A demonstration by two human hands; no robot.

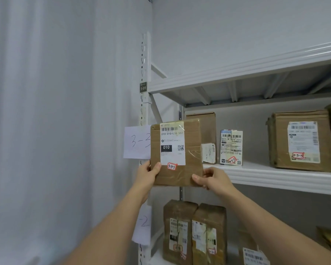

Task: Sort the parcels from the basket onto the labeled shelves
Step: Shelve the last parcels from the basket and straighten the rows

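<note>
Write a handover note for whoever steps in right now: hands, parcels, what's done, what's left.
Left hand: grips the lower left corner of the held parcel.
Right hand: pinches its lower right corner.
The held parcel is upright in front of the shelf's left end, red tag reading 3-3-1, beside the paper sign marked 3-3.
Done: parcels already stand on the middle shelf, including a small white one and a large box tagged 3-3-5; two more parcels stand on the shelf below.
Left: set the held parcel on the 3-3 shelf, probably at the left end. The basket is out of view.
</note>
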